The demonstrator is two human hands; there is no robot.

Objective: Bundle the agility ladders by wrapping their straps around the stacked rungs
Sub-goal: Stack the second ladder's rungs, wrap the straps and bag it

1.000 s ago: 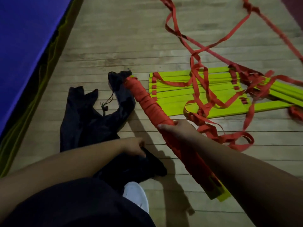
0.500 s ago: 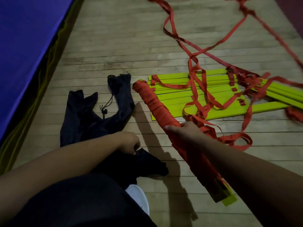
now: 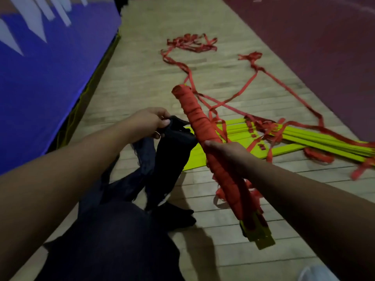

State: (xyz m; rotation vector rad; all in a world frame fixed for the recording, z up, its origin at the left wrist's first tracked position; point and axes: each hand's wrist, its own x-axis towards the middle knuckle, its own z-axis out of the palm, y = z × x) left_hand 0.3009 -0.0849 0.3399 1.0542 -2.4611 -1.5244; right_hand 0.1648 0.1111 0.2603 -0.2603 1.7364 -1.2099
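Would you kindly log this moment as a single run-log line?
left hand: grips black bag | right hand: grips wrapped ladder bundle | second ladder: lies unbundled on floor

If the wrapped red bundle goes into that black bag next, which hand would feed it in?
Probably the right hand: it grips the wrapped ladder bundle mid-length, while the left hand holds up the black bag beside it.

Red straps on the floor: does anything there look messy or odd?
Yes. Loose red straps sprawl tangled across the wooden floor and over the yellow rungs, which lie fanned, not stacked. The wrapped bundle in the right hand looks tidy.
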